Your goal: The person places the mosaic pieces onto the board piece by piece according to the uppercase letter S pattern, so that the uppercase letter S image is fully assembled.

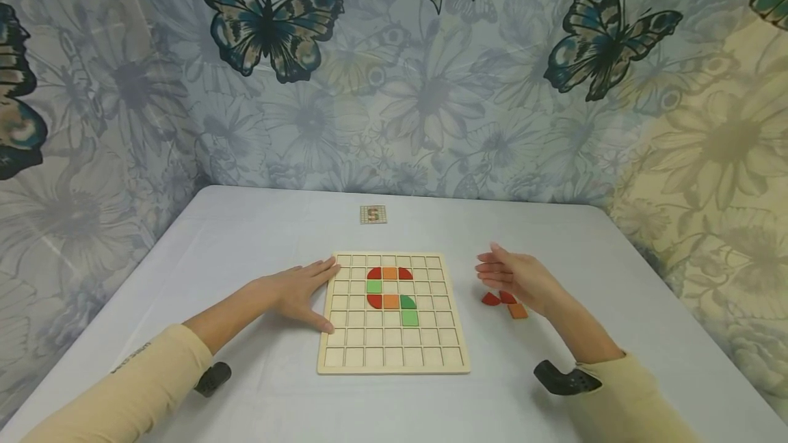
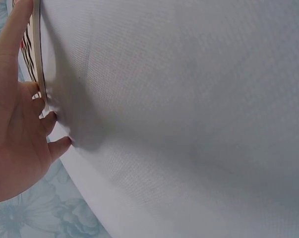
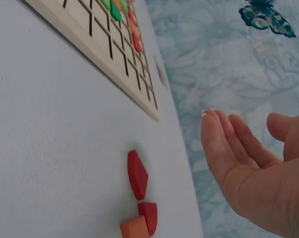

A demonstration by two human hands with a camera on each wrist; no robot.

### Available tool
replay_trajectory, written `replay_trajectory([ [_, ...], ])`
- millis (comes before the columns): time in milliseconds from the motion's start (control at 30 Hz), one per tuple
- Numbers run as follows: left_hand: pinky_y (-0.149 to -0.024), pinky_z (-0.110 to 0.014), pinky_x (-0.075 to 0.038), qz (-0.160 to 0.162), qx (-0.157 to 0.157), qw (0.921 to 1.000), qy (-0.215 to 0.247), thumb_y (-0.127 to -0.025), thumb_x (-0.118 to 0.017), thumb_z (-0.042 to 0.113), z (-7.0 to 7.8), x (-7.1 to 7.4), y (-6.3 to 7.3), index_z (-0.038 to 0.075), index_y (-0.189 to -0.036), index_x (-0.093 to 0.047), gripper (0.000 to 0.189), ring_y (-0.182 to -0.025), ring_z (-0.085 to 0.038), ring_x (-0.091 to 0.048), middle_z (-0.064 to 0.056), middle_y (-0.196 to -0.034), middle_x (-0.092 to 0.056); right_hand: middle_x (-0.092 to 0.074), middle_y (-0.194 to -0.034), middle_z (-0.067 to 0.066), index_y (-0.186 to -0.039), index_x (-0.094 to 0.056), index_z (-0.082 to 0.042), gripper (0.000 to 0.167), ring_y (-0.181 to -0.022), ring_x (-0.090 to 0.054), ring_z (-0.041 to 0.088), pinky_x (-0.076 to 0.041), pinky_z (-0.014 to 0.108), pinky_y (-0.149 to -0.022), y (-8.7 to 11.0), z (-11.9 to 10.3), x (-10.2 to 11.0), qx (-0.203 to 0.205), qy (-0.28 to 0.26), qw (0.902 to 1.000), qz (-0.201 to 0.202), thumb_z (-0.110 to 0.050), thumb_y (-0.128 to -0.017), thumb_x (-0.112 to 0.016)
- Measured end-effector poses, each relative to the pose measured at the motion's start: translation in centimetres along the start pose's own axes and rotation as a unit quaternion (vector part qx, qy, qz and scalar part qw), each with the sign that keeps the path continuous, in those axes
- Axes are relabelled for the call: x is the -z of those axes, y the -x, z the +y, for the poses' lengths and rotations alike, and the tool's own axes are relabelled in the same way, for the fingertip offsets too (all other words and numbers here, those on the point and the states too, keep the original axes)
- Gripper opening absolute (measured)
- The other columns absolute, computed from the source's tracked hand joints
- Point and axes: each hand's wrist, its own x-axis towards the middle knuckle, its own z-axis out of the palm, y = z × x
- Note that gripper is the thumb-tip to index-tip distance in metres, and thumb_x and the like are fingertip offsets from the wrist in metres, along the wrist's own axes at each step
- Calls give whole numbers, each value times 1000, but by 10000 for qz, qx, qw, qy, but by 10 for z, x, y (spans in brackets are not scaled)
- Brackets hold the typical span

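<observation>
A wooden grid board [image 1: 369, 357] lies on the white table with red, orange and green pieces set in its squares, forming a curved shape. My left hand [image 1: 303, 291] rests at the board's left edge, fingers spread, with thumb and fingertips on the rim. To the right of the board, my right hand [image 1: 520, 277] hovers with fingers extended and nothing in it. Under it lie two red quarter-round pieces [image 3: 137, 174] and an orange square [image 1: 518, 311], close together on the table. In the board's lower part is a green square [image 1: 410, 318] below a green quarter-round piece [image 1: 408, 302].
Behind the board lies a small card [image 1: 373, 215] with a grid and an S-like figure. A dark wrist device [image 1: 566, 379] sits by the right sleeve, another [image 1: 213, 379] by the left. Butterfly-patterned cloth [image 1: 431, 87] stands behind the table.
</observation>
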Motion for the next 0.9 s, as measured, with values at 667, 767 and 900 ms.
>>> replay_trajectory([
  [667, -110, -52, -18, -22, 7, 10000, -31, -70, -63, 75, 0, 0, -1, 8, -153, -14, 118, -143, -30, -11, -10, -159, -5, -52, -129, 23, -140, -26, 18, 76, -104, -61, 12, -47, 27, -90, 1, 29, 46, 112, 11, 9997, 208, -44, -99, -46],
  [767, -110, -52, -18, -9, 3, 10000, -56, -70, -63, 75, -1, -1, -2, 8, -153, -14, 118, -143, -30, -11, -10, -159, -6, -59, -121, 16, -139, -26, 19, 75, -100, -62, 10, -48, 26, -89, 1, 32, 50, 84, -40, 9997, 206, -42, -100, -46],
  [900, -110, -52, -18, 14, -32, 10000, -44, -70, -63, 76, -3, -2, -2, 8, -153, -14, 118, -143, -31, -12, -10, -159, -6, -62, -116, 14, -137, -30, 21, 68, -100, -63, 12, -49, 27, -88, -1, 38, 52, 64, 91, 9998, 136, -37, -102, -43],
])
